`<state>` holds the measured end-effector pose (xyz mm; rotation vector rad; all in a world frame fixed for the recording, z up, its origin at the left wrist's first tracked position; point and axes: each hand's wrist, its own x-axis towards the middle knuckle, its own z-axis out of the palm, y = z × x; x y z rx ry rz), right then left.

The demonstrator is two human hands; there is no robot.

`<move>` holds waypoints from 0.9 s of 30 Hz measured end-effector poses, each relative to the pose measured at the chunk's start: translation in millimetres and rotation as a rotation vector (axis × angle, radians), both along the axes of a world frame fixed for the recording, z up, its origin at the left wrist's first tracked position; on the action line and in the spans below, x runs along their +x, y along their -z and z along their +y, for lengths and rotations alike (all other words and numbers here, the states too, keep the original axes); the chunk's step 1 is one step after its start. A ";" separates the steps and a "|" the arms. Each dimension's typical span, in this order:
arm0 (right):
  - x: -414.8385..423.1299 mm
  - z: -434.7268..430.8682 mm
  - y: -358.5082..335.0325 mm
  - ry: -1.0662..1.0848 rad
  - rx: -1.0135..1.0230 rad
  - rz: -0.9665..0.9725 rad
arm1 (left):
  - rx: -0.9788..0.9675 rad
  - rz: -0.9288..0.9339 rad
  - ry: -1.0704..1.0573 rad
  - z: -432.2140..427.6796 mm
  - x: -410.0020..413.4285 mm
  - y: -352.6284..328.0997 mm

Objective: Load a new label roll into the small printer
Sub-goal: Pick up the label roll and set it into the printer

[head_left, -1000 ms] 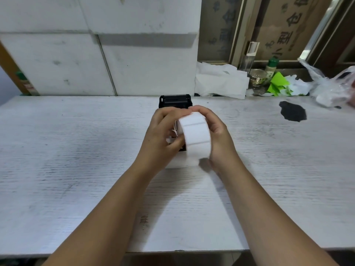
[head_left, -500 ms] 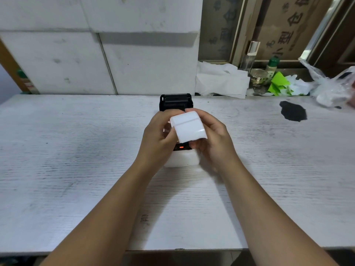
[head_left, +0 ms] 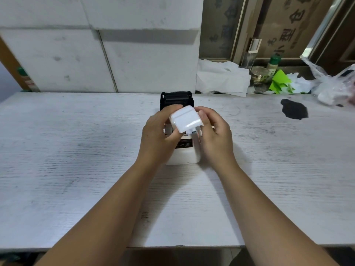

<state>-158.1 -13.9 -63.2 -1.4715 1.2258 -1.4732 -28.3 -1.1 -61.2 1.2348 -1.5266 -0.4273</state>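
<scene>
A white label roll is held between both hands just above the small printer, a white box with a dark front panel. The printer's black lid stands open behind the roll. My left hand grips the roll's left side with thumb and fingers. My right hand holds its right side, thumb on top. The paper bay under the roll is hidden by the roll and my fingers.
The printer sits mid-table on a white wood-grain table. A black stain marks the far right. Crumpled white paper, a glass jar, a green-capped bottle, green paper and a plastic bag line the back right.
The roll has been turned and lowered from in front of the printer to over its open top. Both hands moved away from me with it.
</scene>
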 end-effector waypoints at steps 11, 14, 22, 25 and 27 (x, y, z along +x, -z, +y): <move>4.7 -1.1 14.4 -0.102 -0.152 0.701 | 0.204 0.272 -0.062 -12.5 8.6 3.3; 6.5 0.6 12.6 -0.109 -0.151 0.863 | 0.208 0.237 -0.078 -13.8 5.5 7.0; 10.2 4.6 5.0 -0.057 -0.209 1.125 | 0.194 0.239 -0.087 -14.8 3.6 7.8; 9.1 6.6 3.1 -0.084 -0.179 1.145 | 0.201 0.241 -0.087 -15.2 3.6 8.1; 7.4 7.3 0.6 -0.098 -0.163 1.168 | 0.210 0.247 -0.075 -15.7 4.5 8.0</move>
